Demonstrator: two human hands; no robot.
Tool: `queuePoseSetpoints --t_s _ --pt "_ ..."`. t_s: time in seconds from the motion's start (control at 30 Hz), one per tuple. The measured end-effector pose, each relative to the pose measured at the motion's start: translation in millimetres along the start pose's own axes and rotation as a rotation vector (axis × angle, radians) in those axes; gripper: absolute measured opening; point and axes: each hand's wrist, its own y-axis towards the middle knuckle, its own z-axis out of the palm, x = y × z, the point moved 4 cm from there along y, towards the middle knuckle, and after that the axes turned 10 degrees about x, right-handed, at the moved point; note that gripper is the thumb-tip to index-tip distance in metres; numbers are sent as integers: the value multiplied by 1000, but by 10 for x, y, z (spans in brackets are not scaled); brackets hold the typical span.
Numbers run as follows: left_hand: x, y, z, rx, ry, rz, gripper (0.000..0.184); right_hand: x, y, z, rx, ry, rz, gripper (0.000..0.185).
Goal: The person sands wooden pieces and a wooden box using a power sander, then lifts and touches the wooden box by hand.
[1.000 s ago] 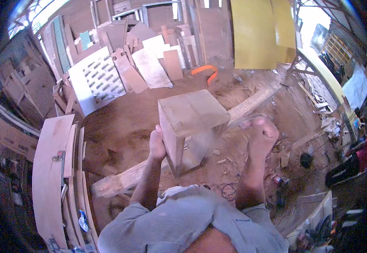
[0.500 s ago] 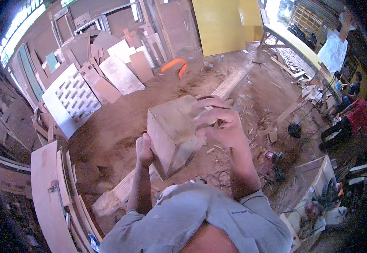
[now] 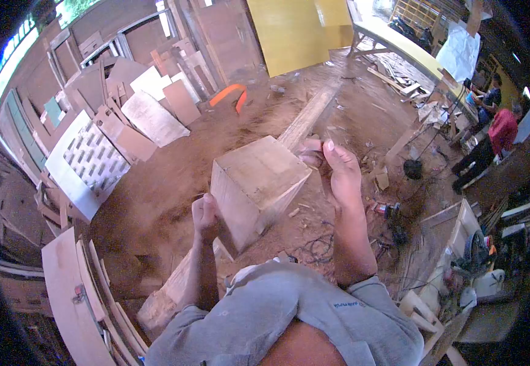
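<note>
A pale wooden box (image 3: 259, 174) with a flat, closed top is in front of my chest, one corner pointing toward me. My left hand (image 3: 206, 216) supports it against its left side, with the thumb up and the other fingers partly hidden. Just off the box's right corner is my right hand (image 3: 337, 163), its fingers curled in toward the thumb. Whatever those fingers may hold is too small or hidden to make out. Beneath the box, a long wooden plank (image 3: 310, 116) runs diagonally across the floor.
Boards and panels (image 3: 155, 116) lean along the left wall. An orange curved strip (image 3: 231, 94) lies on the dusty floor. A yellow panel (image 3: 298, 36) and a long table (image 3: 399, 43) are at the back. Two people (image 3: 499, 131) are at the right. A power tool (image 3: 387, 210) lies nearby.
My right hand has moved off the box's top to beyond its right corner, turning thumb-up. My left hand stays on the box. The view has shifted slightly to the right.
</note>
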Motion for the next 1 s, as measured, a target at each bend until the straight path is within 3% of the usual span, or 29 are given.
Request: queuePoseSetpoints --t_s 0.1,0.27,0.53,0.7,0.77,0.87,1.0 --pt "-243 27 61 75 45 -40 58 17 -83 -68 -34 109 68 43" --pt "-151 46 59 165 73 -41 57 -13 -219 -254 -78 157 -5 40" --pt "434 -83 -143 174 392 -241 57 -133 -698 -719 -156 270 -51 17" --pt "1272 -245 -485 210 582 -317 65 -117 -1018 -877 -104 423 -54 22" --pt "1293 -262 -541 268 733 -396 69 -192 -1184 -997 -202 356 -13 19" --pt "2028 -344 -881 298 949 -515 75 -259 -1378 -1065 -319 265 45 20" --pt "2424 -499 -935 250 757 -465 80 -267 -1549 -1085 -410 -47 123 18"
